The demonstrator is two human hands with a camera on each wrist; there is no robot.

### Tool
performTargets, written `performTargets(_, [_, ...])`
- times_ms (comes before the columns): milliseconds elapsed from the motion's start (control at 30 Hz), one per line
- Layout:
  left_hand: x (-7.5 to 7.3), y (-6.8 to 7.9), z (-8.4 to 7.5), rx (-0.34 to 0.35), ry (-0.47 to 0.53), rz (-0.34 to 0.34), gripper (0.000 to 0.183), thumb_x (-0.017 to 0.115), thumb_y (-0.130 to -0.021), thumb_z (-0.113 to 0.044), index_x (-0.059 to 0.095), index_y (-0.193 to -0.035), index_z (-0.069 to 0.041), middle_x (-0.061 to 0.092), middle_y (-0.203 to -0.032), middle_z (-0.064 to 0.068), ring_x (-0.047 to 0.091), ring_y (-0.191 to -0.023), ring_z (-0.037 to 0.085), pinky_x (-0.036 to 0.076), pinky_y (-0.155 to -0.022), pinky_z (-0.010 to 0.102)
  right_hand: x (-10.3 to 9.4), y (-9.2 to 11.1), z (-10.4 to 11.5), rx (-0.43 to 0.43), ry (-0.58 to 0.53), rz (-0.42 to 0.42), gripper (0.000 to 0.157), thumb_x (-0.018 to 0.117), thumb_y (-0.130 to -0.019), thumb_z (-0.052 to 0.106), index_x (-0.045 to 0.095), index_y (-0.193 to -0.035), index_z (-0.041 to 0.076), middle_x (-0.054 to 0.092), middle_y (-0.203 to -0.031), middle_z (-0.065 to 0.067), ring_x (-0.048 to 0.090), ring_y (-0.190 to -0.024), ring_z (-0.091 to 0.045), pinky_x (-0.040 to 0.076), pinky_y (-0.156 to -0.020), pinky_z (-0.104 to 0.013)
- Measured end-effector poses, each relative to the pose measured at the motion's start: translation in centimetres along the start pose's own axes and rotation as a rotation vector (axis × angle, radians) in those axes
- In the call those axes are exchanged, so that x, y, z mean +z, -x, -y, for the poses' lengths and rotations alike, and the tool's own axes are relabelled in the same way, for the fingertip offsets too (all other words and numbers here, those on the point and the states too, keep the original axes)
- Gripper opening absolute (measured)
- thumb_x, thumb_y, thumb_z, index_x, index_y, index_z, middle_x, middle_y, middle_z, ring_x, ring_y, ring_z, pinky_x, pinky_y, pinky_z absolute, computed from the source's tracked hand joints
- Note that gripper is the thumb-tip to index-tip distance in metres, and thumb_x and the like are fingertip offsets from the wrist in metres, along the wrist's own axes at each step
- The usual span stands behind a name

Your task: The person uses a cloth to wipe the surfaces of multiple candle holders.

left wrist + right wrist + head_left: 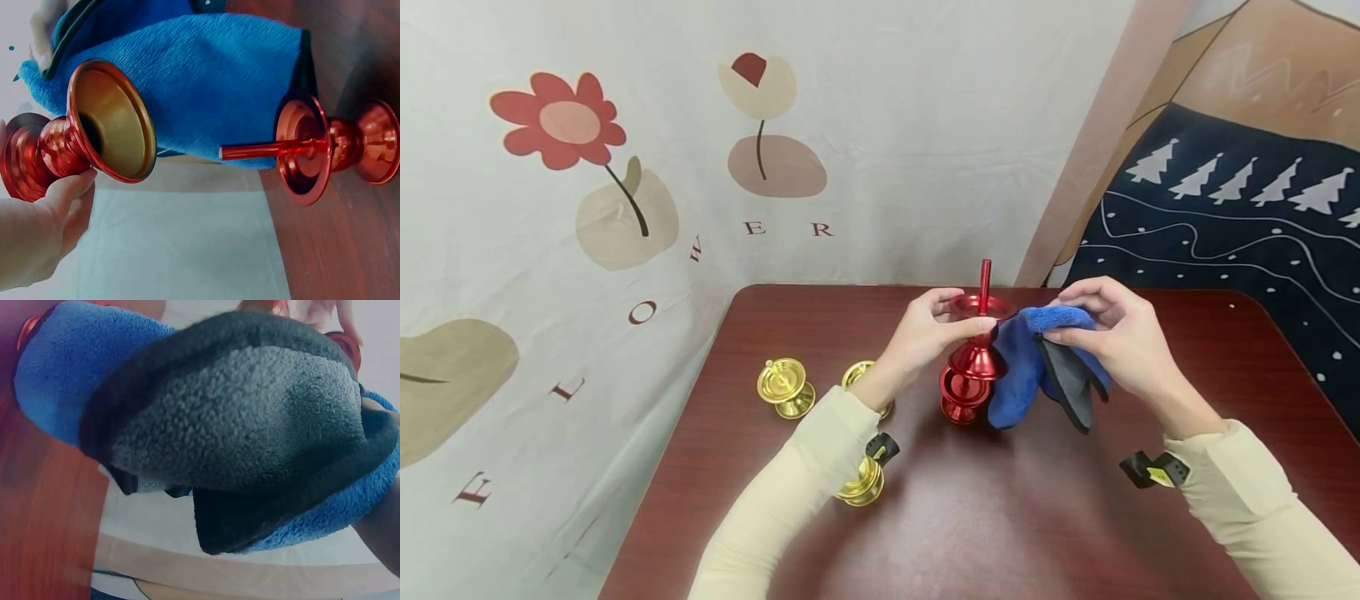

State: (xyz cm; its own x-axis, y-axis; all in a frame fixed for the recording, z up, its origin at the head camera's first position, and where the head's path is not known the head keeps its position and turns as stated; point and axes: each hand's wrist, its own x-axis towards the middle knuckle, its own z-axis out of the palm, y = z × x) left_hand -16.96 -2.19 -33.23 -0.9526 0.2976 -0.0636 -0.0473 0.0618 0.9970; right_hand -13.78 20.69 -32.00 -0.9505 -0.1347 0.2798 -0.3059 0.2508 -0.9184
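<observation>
My left hand (921, 332) grips a red metal candle holder (979, 362) by its upper part, lifted off the table and upright. In the left wrist view, the flared base of the held candle holder (112, 125) shows its gold hollow underside. Just below it, a second red candle holder (961, 398) stands on the table; its upright rod (250, 150) shows in the left wrist view. My right hand (1116, 337) pinches a blue and grey cloth (1013, 371), which hangs down beside both red pieces. Grey lining with a black edge (250, 419) fills much of the right wrist view.
Left of the red pieces stand gold holders: one at the far left (790, 392), one partly behind my left wrist (857, 372), and one nearer the front (863, 485), partly covered by the sleeve. The brown table (970, 517) meets a printed curtain (887, 125) at its back edge.
</observation>
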Motion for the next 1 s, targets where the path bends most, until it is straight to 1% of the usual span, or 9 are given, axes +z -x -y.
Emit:
performTargets(167, [0.3, -0.1, 0.0, -0.054, 0.039, 0.012, 0.055, 0.072, -0.079, -0.016, 0.046, -0.124, 0.002, 0.058, -0.106, 0.012, 0.058, -0.091, 0.018, 0.050, -0.078, 0.028, 0.9, 0.1, -0.3, -0.045, -0.136, 0.007, 0.035, 0.069, -0.074, -0.010, 0.054, -0.105, -0.002, 0.066, -0.095, -0.002, 0.061, -0.085, -0.014, 0.049, -0.077, -0.019])
performTargets(267, [0.6, -0.2, 0.3, -0.087, 0.095, 0.016, 0.055, 0.070, -0.080, -0.016, 0.045, -0.124, 0.005, 0.058, -0.105, 0.013, 0.060, -0.088, 0.019, 0.051, -0.078, 0.030, 1.5, 0.2, -0.6, -0.057, -0.172, 0.001, 0.035, 0.068, -0.074, -0.011, 0.054, -0.105, -0.001, 0.066, -0.094, -0.002, 0.061, -0.085, -0.014, 0.049, -0.076, -0.018])
performTargets(333, [0.7, -0.2, 0.5, -0.101, 0.138, 0.012, 0.054, 0.069, -0.081, -0.015, 0.044, -0.124, 0.006, 0.058, -0.106, 0.014, 0.061, -0.090, 0.020, 0.050, -0.080, 0.032, 1.7, 0.3, -0.8, -0.050, -0.169, -0.008, 0.035, 0.068, -0.075, -0.010, 0.054, -0.105, 0.000, 0.066, -0.095, -0.002, 0.061, -0.085, -0.014, 0.049, -0.076, -0.019])
performTargets(467, [1.0, -0.2, 0.5, -0.124, 0.206, 0.002, 0.054, 0.070, -0.081, -0.014, 0.044, -0.124, 0.004, 0.056, -0.110, 0.015, 0.061, -0.093, 0.023, 0.050, -0.081, 0.037, 2.1, 0.4, -1.1, -0.019, -0.106, -0.031, 0.036, 0.069, -0.076, -0.006, 0.053, -0.107, 0.001, 0.065, -0.096, -0.001, 0.061, -0.086, -0.014, 0.049, -0.076, -0.019])
performTargets(567, [1.2, -0.1, 0.5, -0.127, 0.225, -0.015, 0.052, 0.071, -0.079, -0.011, 0.046, -0.122, 0.004, 0.056, -0.110, 0.017, 0.061, -0.094, 0.024, 0.049, -0.081, 0.037, 2.2, 0.5, -1.2, 0.013, -0.088, -0.059, 0.036, 0.070, -0.076, -0.004, 0.053, -0.108, 0.001, 0.063, -0.098, -0.001, 0.060, -0.086, -0.014, 0.049, -0.076, -0.018])
performTargets(700, [1.2, 0.1, 0.5, -0.097, 0.243, 0.002, 0.040, 0.070, -0.079, -0.005, 0.052, -0.112, 0.006, 0.061, -0.103, 0.016, 0.063, -0.088, 0.022, 0.051, -0.078, 0.035, 2.1, 0.5, -1.1, 0.034, -0.173, -0.083, 0.034, 0.070, -0.076, -0.005, 0.055, -0.106, 0.001, 0.061, -0.100, -0.003, 0.059, -0.087, -0.015, 0.049, -0.076, -0.018])
performTargets(800, [1.2, 0.2, 0.6, -0.052, 0.240, 0.059, 0.033, 0.069, -0.079, -0.002, 0.057, -0.109, 0.006, 0.065, -0.099, 0.015, 0.064, -0.082, 0.019, 0.052, -0.074, 0.036, 2.1, 0.5, -1.0, 0.030, -0.219, -0.082, 0.032, 0.069, -0.076, -0.006, 0.057, -0.105, -0.001, 0.061, -0.100, -0.005, 0.058, -0.087, -0.016, 0.049, -0.076, -0.018])
performTargets(867, [1.2, 0.2, 0.7, -0.022, 0.223, 0.095, 0.033, 0.068, -0.079, 0.000, 0.058, -0.110, 0.006, 0.065, -0.101, 0.015, 0.064, -0.084, 0.018, 0.052, -0.075, 0.034, 2.1, 0.5, -0.9, 0.033, -0.197, -0.085, 0.032, 0.070, -0.076, -0.005, 0.059, -0.106, 0.000, 0.061, -0.099, -0.005, 0.058, -0.087, -0.016, 0.049, -0.075, -0.018])
performTargets(1000, [1.0, 0.3, 0.5, 0.030, 0.166, 0.172, 0.044, 0.069, -0.076, 0.006, 0.055, -0.118, 0.005, 0.060, -0.113, 0.014, 0.060, -0.100, 0.019, 0.048, -0.084, 0.028, 2.0, 0.6, -1.0, 0.044, -0.119, -0.093, 0.031, 0.070, -0.078, 0.000, 0.061, -0.107, 0.001, 0.061, -0.099, -0.004, 0.058, -0.086, -0.015, 0.049, -0.074, -0.018])
